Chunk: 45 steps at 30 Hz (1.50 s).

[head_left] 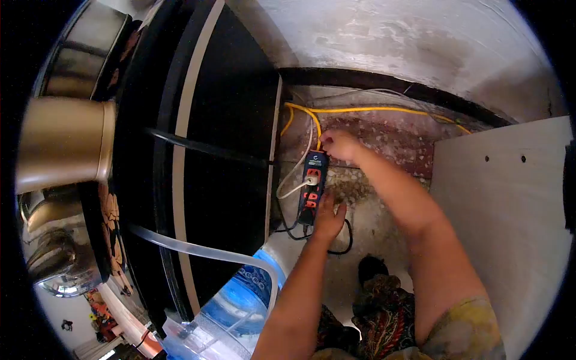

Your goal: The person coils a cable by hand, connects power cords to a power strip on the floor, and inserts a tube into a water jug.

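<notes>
A dark power strip [314,161] with red socket faces lies lengthwise on the floor beside the black cabinet. A white plug [310,180] sits in one of its sockets, its white cord curving off to the left. At the strip's far end, my right hand [340,146] has its fingers curled together against the yellow cable [318,127]; the fingertips are partly hidden. My left hand [329,217] rests along the right side of the strip's near half, fingers stretched out and thumb apart. A black cord [349,237] loops on the floor near the left wrist.
A black cabinet [231,120] rises on the left, with metal pots [66,144] on top. A clear tube [198,247] runs toward a blue water bottle [243,294]. A pale board [504,198] stands at the right, and the stained wall [414,42] closes off the back.
</notes>
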Each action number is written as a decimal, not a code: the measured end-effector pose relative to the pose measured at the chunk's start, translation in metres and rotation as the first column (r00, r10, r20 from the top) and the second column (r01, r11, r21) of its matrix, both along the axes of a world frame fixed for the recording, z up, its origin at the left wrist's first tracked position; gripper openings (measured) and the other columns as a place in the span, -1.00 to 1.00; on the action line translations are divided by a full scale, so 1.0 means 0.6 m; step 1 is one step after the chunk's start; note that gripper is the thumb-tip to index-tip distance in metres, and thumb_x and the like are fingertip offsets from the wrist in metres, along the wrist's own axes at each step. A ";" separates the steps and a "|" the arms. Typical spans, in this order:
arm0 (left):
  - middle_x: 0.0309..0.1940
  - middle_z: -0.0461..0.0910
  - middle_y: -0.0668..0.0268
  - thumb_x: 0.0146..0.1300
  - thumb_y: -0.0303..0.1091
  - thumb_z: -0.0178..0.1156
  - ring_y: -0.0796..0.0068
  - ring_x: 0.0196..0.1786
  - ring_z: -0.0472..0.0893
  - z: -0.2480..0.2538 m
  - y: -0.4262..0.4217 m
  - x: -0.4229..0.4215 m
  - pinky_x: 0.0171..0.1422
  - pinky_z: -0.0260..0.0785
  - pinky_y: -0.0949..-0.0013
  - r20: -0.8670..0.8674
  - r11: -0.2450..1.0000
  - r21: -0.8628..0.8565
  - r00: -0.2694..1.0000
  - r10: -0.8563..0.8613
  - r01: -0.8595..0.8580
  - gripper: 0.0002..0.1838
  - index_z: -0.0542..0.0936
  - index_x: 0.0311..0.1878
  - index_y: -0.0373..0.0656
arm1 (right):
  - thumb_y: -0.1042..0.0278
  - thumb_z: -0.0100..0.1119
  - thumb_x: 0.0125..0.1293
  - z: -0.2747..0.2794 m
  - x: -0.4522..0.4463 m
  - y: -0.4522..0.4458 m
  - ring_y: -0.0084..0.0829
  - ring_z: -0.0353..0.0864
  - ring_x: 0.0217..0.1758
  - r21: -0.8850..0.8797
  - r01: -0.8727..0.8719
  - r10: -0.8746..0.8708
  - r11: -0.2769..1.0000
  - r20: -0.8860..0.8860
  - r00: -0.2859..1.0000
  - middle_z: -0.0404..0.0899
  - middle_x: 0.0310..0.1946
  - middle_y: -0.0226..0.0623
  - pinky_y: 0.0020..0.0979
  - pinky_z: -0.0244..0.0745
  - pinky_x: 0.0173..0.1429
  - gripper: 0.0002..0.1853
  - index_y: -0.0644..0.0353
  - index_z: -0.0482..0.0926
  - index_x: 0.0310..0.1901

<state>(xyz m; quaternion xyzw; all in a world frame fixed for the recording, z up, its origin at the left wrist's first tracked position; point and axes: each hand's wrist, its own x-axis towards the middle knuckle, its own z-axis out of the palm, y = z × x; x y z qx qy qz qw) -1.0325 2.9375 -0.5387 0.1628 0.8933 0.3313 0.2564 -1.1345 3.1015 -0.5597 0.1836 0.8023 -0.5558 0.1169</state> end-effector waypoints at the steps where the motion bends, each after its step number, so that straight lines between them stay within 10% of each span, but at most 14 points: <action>1: -0.01 0.29 -0.02 0.05 -0.26 -0.02 0.07 0.06 0.27 0.004 -0.003 -0.002 0.11 0.12 0.25 0.120 0.995 0.097 0.992 0.024 -0.036 -0.54 0.28 0.02 -0.29 | 0.40 0.00 0.00 0.008 -0.001 -0.004 -0.32 0.50 -0.43 0.394 -0.074 0.133 0.916 -0.126 0.983 0.50 -0.46 -0.20 -0.35 0.40 -0.33 -0.79 0.10 0.48 -0.27; 8: -0.16 0.39 -0.03 0.00 -0.35 0.01 0.03 -0.09 0.38 0.026 -0.019 0.011 0.01 0.21 0.22 -0.020 0.989 0.130 0.997 0.071 -0.068 -0.60 0.34 -0.05 -0.29 | 0.35 0.02 -0.06 0.046 -0.029 -0.047 -0.23 0.50 -0.36 0.513 -0.070 0.174 0.855 -0.157 0.972 0.52 -0.44 -0.25 -0.32 0.40 -0.27 -0.87 0.06 0.54 -0.44; 14: -0.15 0.37 -0.10 -0.02 -0.39 0.04 -0.01 -0.07 0.36 0.030 -0.031 0.015 -0.01 0.22 0.20 -0.014 0.986 0.144 0.996 0.091 -0.088 -0.59 0.33 -0.05 -0.29 | 0.37 0.01 -0.08 0.060 -0.061 -0.081 -0.27 0.53 -0.28 0.665 -0.311 0.213 0.679 0.226 0.950 0.54 -0.38 -0.24 -0.31 0.43 -0.25 -0.84 0.10 0.56 -0.42; 32: -0.17 0.38 -0.07 -0.06 -0.48 0.06 -0.01 -0.07 0.36 0.026 -0.031 0.016 0.02 0.21 0.21 -0.183 0.993 0.116 0.983 0.008 0.014 -0.60 0.32 -0.08 -0.38 | 0.46 0.03 -0.12 0.047 -0.112 -0.048 -0.17 0.52 -0.28 0.576 0.227 -0.214 0.786 -0.091 0.973 0.52 -0.43 -0.10 -0.28 0.42 -0.19 -0.86 0.20 0.55 -0.46; 34: -0.17 0.38 -0.07 -0.06 -0.47 0.06 -0.01 -0.07 0.36 0.026 -0.030 0.016 0.02 0.21 0.21 -0.172 0.996 0.091 0.985 0.007 0.008 -0.59 0.32 -0.08 -0.38 | 0.43 0.03 -0.10 0.066 -0.100 -0.051 -0.19 0.51 -0.23 0.569 -0.122 -0.002 0.813 0.213 0.977 0.52 -0.34 -0.14 -0.28 0.42 -0.16 -0.81 0.18 0.55 -0.39; 38: -0.16 0.38 -0.08 -0.05 -0.47 0.05 -0.01 -0.06 0.35 0.028 -0.030 0.014 0.05 0.19 0.21 -0.084 0.994 0.108 0.996 0.022 -0.013 -0.59 0.32 -0.07 -0.38 | 0.38 0.05 -0.10 0.056 -0.093 -0.067 -0.22 0.51 -0.21 0.544 -0.295 0.139 0.786 0.308 0.941 0.51 -0.29 -0.15 -0.29 0.42 -0.16 -0.77 0.17 0.55 -0.33; 45: -0.17 0.38 -0.08 -0.06 -0.48 0.05 0.00 -0.08 0.36 0.029 -0.033 0.007 0.02 0.20 0.21 -0.043 0.990 0.137 0.999 0.026 -0.020 -0.59 0.32 -0.08 -0.39 | 0.22 0.16 -0.17 0.033 -0.101 -0.053 -0.19 0.50 -0.24 0.472 0.100 -0.222 0.876 0.210 0.952 0.51 -0.33 -0.10 -0.26 0.41 -0.18 -0.70 0.19 0.55 -0.36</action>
